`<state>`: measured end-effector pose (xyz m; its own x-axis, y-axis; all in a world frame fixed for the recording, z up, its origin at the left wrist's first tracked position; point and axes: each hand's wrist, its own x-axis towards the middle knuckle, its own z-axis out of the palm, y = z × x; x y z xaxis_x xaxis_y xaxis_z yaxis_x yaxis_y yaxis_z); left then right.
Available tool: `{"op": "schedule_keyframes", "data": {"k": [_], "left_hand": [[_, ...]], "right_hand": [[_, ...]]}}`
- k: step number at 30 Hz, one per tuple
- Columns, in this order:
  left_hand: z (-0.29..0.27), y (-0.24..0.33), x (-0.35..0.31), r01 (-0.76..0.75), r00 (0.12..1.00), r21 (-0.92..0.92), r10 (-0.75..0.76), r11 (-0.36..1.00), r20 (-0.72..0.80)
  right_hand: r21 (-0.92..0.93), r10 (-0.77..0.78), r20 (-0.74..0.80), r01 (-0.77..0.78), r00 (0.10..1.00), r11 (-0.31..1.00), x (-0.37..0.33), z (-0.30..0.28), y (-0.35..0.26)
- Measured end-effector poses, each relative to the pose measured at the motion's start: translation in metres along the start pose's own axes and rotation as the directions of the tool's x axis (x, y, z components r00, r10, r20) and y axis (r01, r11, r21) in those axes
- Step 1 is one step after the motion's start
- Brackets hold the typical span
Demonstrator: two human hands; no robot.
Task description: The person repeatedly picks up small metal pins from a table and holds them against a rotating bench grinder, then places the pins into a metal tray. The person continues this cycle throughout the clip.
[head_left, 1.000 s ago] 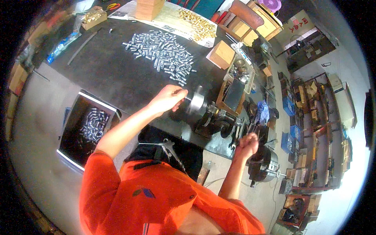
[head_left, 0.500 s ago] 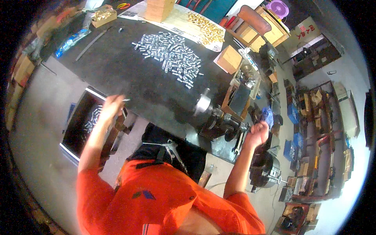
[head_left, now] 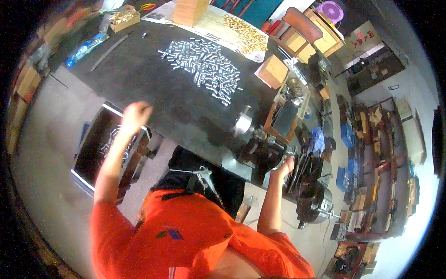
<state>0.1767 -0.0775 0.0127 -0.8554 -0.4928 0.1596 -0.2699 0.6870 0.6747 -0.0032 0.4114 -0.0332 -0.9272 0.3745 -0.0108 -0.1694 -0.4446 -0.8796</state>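
My left hand (head_left: 136, 116) is above the near left edge of the dark bench, over an open drawer-like box (head_left: 86, 156) with small silver metal parts (head_left: 111, 142) in it. Its fingers are curled in and blurred; whatever is between them cannot be made out. On the right, my right hand (head_left: 286, 166) is closed around a silver metal tool that looks like a spanner, mostly hidden by the fingers. It is beside a dark bench fixture (head_left: 262, 153) with a round silver head (head_left: 243, 123). Many small silver cylinders (head_left: 200, 65) lie in a spread pile on the bench.
Brass-coloured parts (head_left: 246, 35) lie on paper at the back, near a wooden block (head_left: 190, 11). Another wooden block (head_left: 272, 72) and a tray of metal pieces (head_left: 295, 93) are right of the pile. A blue rag (head_left: 317, 141) lies beyond my right hand. Shelves (head_left: 376, 162) line the right.
My right hand has moved left and nearer, from beside the blue rag to the fixture's side where the spanner lay. My left hand has shifted slightly; the small silver part at its fingertips no longer shows.
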Motion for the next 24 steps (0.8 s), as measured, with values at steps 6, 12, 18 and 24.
{"op": "schedule_keyframes", "data": {"k": [6, 12, 18, 24], "left_hand": [[0.112, 0.095, 0.094, -0.107, 0.987, 0.134, 0.089, 0.985, 0.134], [0.16, 0.112, 0.113, -0.178, 0.974, 0.143, 0.154, 0.974, 0.164], [0.154, 0.123, 0.096, -0.334, 0.932, 0.08, 0.316, 0.939, 0.181], [0.145, 0.11, 0.092, -0.247, 0.951, -0.096, 0.261, 0.964, 0.169]], "right_hand": [[-0.189, -0.107, 0.057, 0.116, 0.993, 0.975, 0.001, 0.011, -0.007], [-0.108, -0.042, -0.086, 0.032, 0.995, 0.994, -0.033, 0.017, -0.015], [-0.144, -0.041, -0.042, 0.035, 0.998, 0.989, -0.037, 0.001, -0.018], [-0.143, 0.012, -0.041, -0.017, 0.999, 0.99, -0.033, -0.002, -0.014]]}}
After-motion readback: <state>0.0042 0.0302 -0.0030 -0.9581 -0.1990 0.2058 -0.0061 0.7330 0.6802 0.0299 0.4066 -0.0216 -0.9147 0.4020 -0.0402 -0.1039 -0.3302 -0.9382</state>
